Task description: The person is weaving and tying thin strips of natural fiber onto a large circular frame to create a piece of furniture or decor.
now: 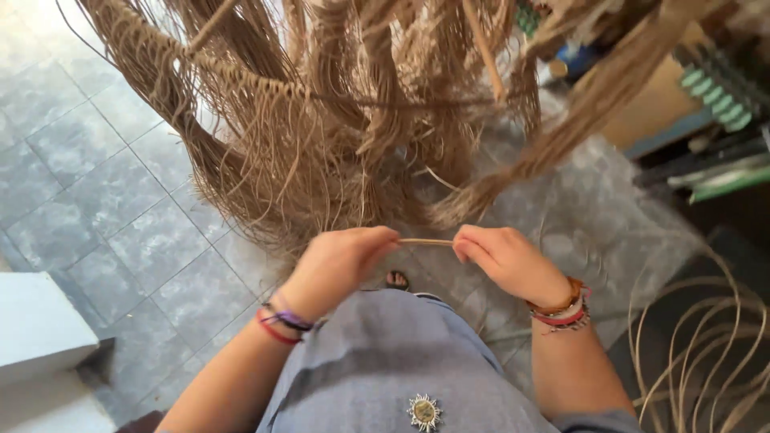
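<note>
We've got both arms out front, elbows bent, wrists turned inward. Our left hand (337,265) is curled, fingertips pinched together. Our right hand (505,261) mirrors it, fingers pinched too, knuckles up, the two hands facing each other, just apart.

Strand (426,241) between hands; hanging fibre bundle (337,120) beyond; coiled strands (706,353) right; step (40,329) left.
</note>
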